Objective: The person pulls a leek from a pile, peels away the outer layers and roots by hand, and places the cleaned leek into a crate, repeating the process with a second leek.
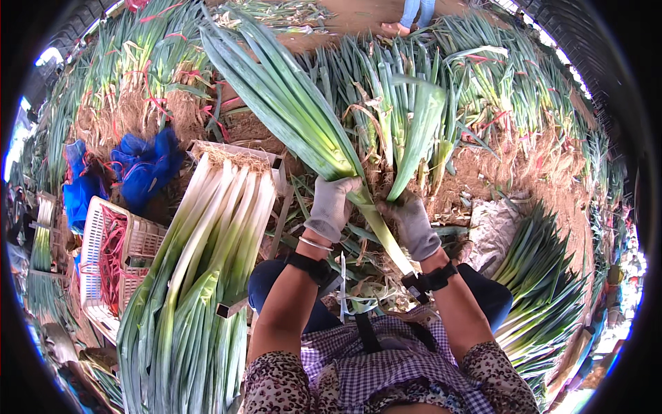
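Note:
A long leek [293,114] slants across the middle, its green leaves fanned toward the upper left and its pale stalk reaching the lower right. My gloved left hand [331,207] is closed around it where the leaves split. My right hand [412,224], also gloved, pinches the base of a single green leaf [422,131] that stands away from the stalk. That leaf bends over at its top. To the left of my hands, a row of trimmed leeks [214,228] lies on a metal rack [278,171], white ends at the far side.
A white plastic basket [92,259] with pink ties [114,252] stands at the left, below blue mesh bags [146,162]. Untrimmed leek bundles [386,96] with soil on their roots line the back. More leeks [541,283] are piled right. Someone's legs [417,12] show at the top.

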Action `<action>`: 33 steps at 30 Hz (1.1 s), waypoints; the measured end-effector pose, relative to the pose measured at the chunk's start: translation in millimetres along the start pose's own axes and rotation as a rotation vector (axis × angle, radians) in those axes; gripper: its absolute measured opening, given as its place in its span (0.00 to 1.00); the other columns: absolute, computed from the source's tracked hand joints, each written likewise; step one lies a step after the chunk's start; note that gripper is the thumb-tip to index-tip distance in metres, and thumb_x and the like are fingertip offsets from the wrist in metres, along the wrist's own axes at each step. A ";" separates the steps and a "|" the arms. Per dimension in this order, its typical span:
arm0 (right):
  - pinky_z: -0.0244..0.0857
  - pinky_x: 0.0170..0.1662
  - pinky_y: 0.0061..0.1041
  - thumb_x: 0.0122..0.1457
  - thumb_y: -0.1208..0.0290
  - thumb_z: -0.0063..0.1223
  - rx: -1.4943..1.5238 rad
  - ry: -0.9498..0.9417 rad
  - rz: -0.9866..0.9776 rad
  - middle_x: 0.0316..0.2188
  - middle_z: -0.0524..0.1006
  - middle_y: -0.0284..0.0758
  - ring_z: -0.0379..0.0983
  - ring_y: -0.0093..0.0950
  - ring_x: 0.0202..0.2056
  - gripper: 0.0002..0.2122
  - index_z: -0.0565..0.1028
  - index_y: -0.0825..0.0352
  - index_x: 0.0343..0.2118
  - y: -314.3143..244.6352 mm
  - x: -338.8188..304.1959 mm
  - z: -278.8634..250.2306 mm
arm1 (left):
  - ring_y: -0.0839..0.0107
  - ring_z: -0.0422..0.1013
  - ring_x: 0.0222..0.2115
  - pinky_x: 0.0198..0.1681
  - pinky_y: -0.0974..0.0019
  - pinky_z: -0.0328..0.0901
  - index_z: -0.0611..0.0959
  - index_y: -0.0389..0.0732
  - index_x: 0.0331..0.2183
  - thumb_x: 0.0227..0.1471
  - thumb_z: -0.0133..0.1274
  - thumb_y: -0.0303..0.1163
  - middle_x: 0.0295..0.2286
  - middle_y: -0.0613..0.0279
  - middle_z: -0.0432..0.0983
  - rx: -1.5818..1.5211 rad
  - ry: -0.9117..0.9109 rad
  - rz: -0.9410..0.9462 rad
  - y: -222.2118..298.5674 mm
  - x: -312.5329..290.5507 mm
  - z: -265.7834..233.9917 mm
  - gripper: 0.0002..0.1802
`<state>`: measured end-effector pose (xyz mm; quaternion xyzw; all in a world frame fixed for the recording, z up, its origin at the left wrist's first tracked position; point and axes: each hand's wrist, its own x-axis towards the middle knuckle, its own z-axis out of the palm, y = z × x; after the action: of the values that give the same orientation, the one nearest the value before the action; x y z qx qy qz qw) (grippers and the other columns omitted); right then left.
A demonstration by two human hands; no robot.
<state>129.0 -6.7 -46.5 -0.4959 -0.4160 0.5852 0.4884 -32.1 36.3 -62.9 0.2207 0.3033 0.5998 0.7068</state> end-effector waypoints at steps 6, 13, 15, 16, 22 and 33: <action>0.64 0.38 0.24 0.50 0.72 0.61 -0.354 -0.058 -0.002 0.28 0.76 0.33 0.68 0.21 0.30 0.13 0.74 0.71 0.37 -6.6 -24.0 1.0 | 0.73 0.71 0.26 0.32 0.69 0.67 0.79 0.32 0.31 0.42 0.55 0.16 0.25 0.63 0.75 0.141 -0.007 0.060 0.9 -3.7 0.2 0.09; 0.65 0.38 0.25 0.50 0.71 0.60 -0.567 -0.085 0.001 0.27 0.77 0.37 0.69 0.22 0.29 0.13 0.73 0.72 0.36 -6.0 -45.9 -4.6 | 0.72 0.71 0.27 0.33 0.69 0.67 0.77 0.32 0.34 0.40 0.56 0.15 0.28 0.61 0.75 0.142 0.055 0.050 -4.8 -3.9 -2.7 0.14; 0.65 0.37 0.26 0.50 0.72 0.60 -0.447 -0.056 -0.007 0.27 0.77 0.38 0.69 0.23 0.29 0.12 0.73 0.72 0.35 1.3 -50.9 -6.1 | 0.69 0.72 0.27 0.33 0.68 0.68 0.75 0.31 0.36 0.41 0.56 0.15 0.29 0.59 0.75 0.128 0.080 0.051 -5.7 -4.4 -3.5 0.16; 0.65 0.38 0.25 0.50 0.74 0.60 -0.499 -0.063 -0.003 0.27 0.77 0.37 0.69 0.22 0.29 0.11 0.74 0.72 0.35 0.2 -55.9 -6.2 | 0.69 0.72 0.27 0.33 0.68 0.68 0.75 0.31 0.36 0.41 0.56 0.15 0.29 0.59 0.75 0.128 0.081 0.048 -5.5 -4.6 -4.7 0.16; 0.64 0.33 0.18 0.48 0.81 0.60 -0.402 -0.045 0.324 0.23 0.72 0.27 0.67 0.17 0.26 0.07 0.72 0.70 0.28 14.5 -105.3 -51.4 | 0.61 0.74 0.26 0.31 0.58 0.73 0.73 0.31 0.36 0.43 0.49 0.15 0.26 0.56 0.73 0.095 0.128 0.187 30.8 11.0 -20.5 0.13; 0.58 0.56 0.34 0.36 0.65 0.71 -1.036 -0.162 -0.281 0.56 0.63 0.46 0.60 0.40 0.56 0.42 0.61 0.67 0.56 -1.1 -44.7 -40.7 | 0.63 0.73 0.29 0.33 0.56 0.72 0.74 0.35 0.36 0.47 0.51 0.19 0.29 0.59 0.72 -0.007 0.141 0.235 41.9 3.0 -28.4 0.11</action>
<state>170.8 -50.4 -44.2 -0.5647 -0.7486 0.2691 0.2199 -81.4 45.5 -55.5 0.2094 0.3220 0.6936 0.6094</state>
